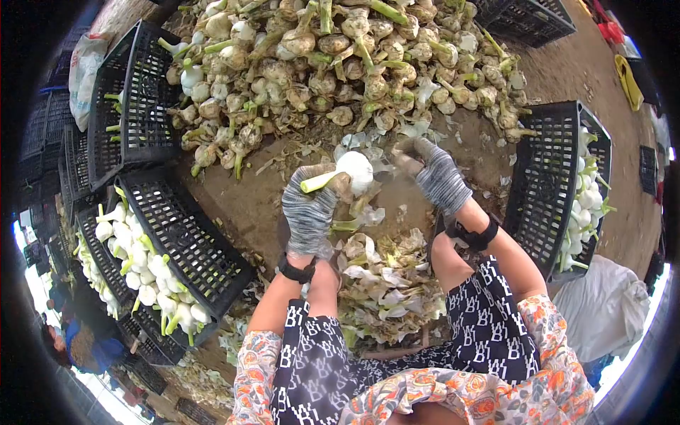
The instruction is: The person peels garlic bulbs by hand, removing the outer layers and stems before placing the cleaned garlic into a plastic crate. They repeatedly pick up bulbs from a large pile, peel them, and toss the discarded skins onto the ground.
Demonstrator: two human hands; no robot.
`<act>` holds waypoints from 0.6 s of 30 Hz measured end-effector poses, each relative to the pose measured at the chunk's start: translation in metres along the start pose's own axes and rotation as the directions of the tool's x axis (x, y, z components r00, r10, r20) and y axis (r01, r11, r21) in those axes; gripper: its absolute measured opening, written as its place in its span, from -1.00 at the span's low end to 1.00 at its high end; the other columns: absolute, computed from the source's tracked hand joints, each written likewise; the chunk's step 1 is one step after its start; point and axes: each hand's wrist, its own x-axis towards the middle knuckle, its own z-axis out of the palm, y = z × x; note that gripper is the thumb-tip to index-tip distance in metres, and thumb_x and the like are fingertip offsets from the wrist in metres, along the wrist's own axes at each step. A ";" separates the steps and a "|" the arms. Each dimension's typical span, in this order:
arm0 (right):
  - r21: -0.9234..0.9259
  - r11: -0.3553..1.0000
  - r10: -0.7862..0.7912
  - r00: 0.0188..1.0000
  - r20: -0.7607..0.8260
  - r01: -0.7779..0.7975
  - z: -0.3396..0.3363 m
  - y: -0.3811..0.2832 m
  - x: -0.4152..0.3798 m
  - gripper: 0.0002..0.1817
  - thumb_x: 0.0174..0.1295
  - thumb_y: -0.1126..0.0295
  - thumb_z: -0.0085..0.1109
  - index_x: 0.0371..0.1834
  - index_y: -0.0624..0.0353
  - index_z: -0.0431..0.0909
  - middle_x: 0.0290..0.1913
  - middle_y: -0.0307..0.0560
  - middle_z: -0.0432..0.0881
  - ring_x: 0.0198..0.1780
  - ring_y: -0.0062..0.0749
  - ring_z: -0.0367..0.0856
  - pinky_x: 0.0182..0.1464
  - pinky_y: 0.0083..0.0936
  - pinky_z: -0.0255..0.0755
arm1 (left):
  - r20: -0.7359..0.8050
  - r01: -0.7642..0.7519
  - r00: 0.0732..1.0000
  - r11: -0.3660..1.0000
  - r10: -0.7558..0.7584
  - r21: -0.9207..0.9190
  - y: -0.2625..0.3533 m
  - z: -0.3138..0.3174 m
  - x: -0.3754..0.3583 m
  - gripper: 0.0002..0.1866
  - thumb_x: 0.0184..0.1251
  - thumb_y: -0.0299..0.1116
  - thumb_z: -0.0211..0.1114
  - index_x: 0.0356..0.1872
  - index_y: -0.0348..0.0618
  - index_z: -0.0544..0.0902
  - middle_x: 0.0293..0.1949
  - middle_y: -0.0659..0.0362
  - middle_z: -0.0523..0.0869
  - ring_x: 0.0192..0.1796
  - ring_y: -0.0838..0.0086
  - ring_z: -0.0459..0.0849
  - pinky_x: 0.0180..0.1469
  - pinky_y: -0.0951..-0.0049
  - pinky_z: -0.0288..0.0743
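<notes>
My left hand (312,202), in a grey knitted glove with dirt-stained fingers, is closed around a garlic bulb (354,172). The bulb is white and clean, and its cut green stem (318,182) points left. To the right, apart from the bulb, is my right hand (433,173) in a matching glove. Its fingers are curled in and slightly blurred, so anything between them cannot be made out. Loose papery skins (368,216) lie below the bulb. Between my legs is a heap of peeled garlic skins (393,283).
A big pile of unpeeled garlic (340,71) covers the ground ahead. Black crates of white garlic stand close by: one crate (188,241) at left, another crate (545,177) at right. Behind the left one is a further crate (145,92). A white sack (602,304) lies at lower right.
</notes>
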 end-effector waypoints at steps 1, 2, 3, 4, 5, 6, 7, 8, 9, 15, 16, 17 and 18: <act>0.166 0.986 0.032 0.999 0.020 -0.035 0.004 -0.009 0.000 -0.73 0.01 0.40 0.23 -0.22 0.21 0.46 -0.37 -0.05 0.58 -0.36 -0.39 0.57 -0.30 -0.49 0.45 | 0.013 -0.045 0.999 0.997 0.044 0.070 0.002 0.000 -0.001 -0.72 0.01 -0.43 0.41 -0.24 -0.25 0.57 -0.31 0.18 0.65 -0.28 0.56 0.59 -0.20 0.54 0.50; -0.119 0.993 -0.029 0.999 -0.016 0.027 0.008 -0.018 0.000 -0.68 0.00 0.38 0.24 -0.18 0.24 0.45 -0.35 0.02 0.58 -0.36 -0.31 0.56 -0.27 -0.47 0.44 | 0.031 -0.089 0.996 0.986 0.085 0.141 0.006 0.000 -0.002 -0.72 0.01 -0.43 0.41 -0.24 -0.25 0.57 -0.30 0.18 0.65 -0.28 0.56 0.59 -0.20 0.54 0.50; -0.135 0.987 -0.088 0.996 -0.011 0.086 0.014 -0.027 0.000 -0.68 0.00 0.38 0.24 -0.18 0.25 0.45 -0.35 0.02 0.58 -0.36 -0.32 0.56 -0.27 -0.48 0.44 | 0.054 -0.133 0.991 0.968 0.125 0.212 0.010 0.000 -0.004 -0.73 0.01 -0.44 0.41 -0.24 -0.25 0.57 -0.30 0.18 0.65 -0.28 0.55 0.59 -0.20 0.54 0.49; -0.150 0.978 -0.147 0.989 -0.008 0.145 0.020 -0.035 0.001 -0.68 0.00 0.38 0.24 -0.18 0.25 0.45 -0.36 0.03 0.58 -0.36 -0.33 0.56 -0.27 -0.48 0.44 | 0.083 -0.249 0.968 0.931 0.236 0.265 0.014 0.000 -0.004 -0.73 0.02 -0.43 0.40 -0.25 -0.24 0.57 -0.29 0.18 0.65 -0.27 0.55 0.59 -0.20 0.54 0.49; -0.165 0.965 -0.206 0.979 -0.004 0.203 0.024 -0.038 0.000 -0.68 0.00 0.38 0.24 -0.18 0.26 0.45 -0.36 0.03 0.58 -0.36 -0.34 0.56 -0.27 -0.49 0.44 | 0.118 -0.361 0.932 0.878 0.342 0.313 0.017 0.001 -0.004 -0.74 0.02 -0.43 0.40 -0.25 -0.24 0.57 -0.29 0.18 0.64 -0.27 0.55 0.58 -0.20 0.53 0.49; 0.014 0.991 -0.132 0.990 0.050 0.131 0.027 -0.018 0.005 -0.69 -0.01 0.37 0.24 -0.21 0.26 0.46 -0.38 0.06 0.58 -0.36 -0.28 0.56 -0.26 -0.46 0.44 | 0.157 -0.467 0.884 0.810 0.441 0.354 0.018 0.002 -0.004 -0.74 0.03 -0.43 0.39 -0.25 -0.24 0.57 -0.28 0.18 0.64 -0.26 0.55 0.58 -0.20 0.53 0.49; -0.068 0.992 -0.100 0.994 0.054 0.103 0.026 -0.012 0.005 -0.70 -0.01 0.37 0.23 -0.22 0.26 0.46 -0.38 0.07 0.58 -0.36 -0.27 0.56 -0.26 -0.45 0.45 | 0.144 -0.456 0.890 0.830 0.433 0.323 0.018 0.002 -0.005 -0.75 0.03 -0.43 0.39 -0.26 -0.24 0.57 -0.28 0.18 0.64 -0.26 0.54 0.58 -0.20 0.52 0.49; -0.149 0.986 -0.069 0.996 0.056 0.076 0.023 -0.007 0.005 -0.70 0.00 0.36 0.22 -0.22 0.26 0.46 -0.39 0.08 0.58 -0.36 -0.25 0.57 -0.25 -0.45 0.45 | 0.131 -0.445 0.895 0.847 0.425 0.291 0.016 0.001 -0.005 -0.75 0.03 -0.43 0.39 -0.26 -0.24 0.56 -0.27 0.17 0.64 -0.25 0.54 0.58 -0.19 0.52 0.49; -0.228 0.972 -0.038 0.998 0.057 0.050 0.019 -0.004 0.005 -0.71 0.00 0.36 0.21 -0.23 0.26 0.46 -0.39 0.09 0.58 -0.36 -0.23 0.57 -0.25 -0.44 0.45 | 0.119 -0.434 0.901 0.862 0.417 0.260 0.015 -0.001 -0.006 -0.75 0.04 -0.43 0.38 -0.26 -0.25 0.56 -0.27 0.17 0.64 -0.25 0.53 0.58 -0.19 0.51 0.49; -0.278 0.958 0.098 0.989 0.112 -0.064 0.010 0.014 0.003 -0.71 0.11 0.31 0.12 -0.15 0.23 0.51 -0.34 0.09 0.59 -0.33 -0.27 0.57 -0.21 -0.42 0.43 | -0.043 0.170 0.980 0.923 -0.197 -0.346 0.014 -0.004 -0.005 -0.70 0.11 -0.33 0.34 -0.18 -0.25 0.54 -0.29 0.17 0.63 -0.29 0.52 0.62 -0.26 0.57 0.56; -0.173 0.981 0.119 0.981 0.151 -0.092 0.012 0.004 0.005 -0.71 0.13 0.32 0.10 -0.13 0.23 0.51 -0.32 0.08 0.60 -0.32 -0.30 0.56 -0.20 -0.44 0.42 | 0.003 0.237 0.963 0.845 -0.269 -0.480 0.015 -0.004 -0.004 -0.69 0.12 -0.29 0.33 -0.18 -0.24 0.53 -0.30 0.17 0.63 -0.29 0.50 0.63 -0.26 0.54 0.58; -0.063 0.991 0.129 0.971 0.201 -0.119 0.015 -0.007 0.008 -0.72 0.15 0.33 0.08 -0.11 0.23 0.51 -0.31 0.07 0.60 -0.31 -0.32 0.56 -0.20 -0.46 0.42 | 0.051 0.290 0.944 0.748 -0.326 -0.597 0.017 -0.008 -0.003 -0.68 0.14 -0.26 0.32 -0.17 -0.23 0.52 -0.30 0.18 0.64 -0.28 0.48 0.64 -0.27 0.51 0.60; -0.105 0.984 0.164 0.960 0.227 -0.143 0.017 -0.017 0.006 -0.71 0.19 0.34 0.04 -0.08 0.25 0.50 -0.26 0.00 0.61 -0.28 -0.40 0.54 -0.18 -0.50 0.40 | 0.081 0.440 0.862 0.662 -0.500 -0.606 0.006 -0.020 -0.002 -0.65 0.17 -0.17 0.27 -0.16 -0.21 0.51 -0.29 0.18 0.64 -0.28 0.41 0.65 -0.25 0.40 0.63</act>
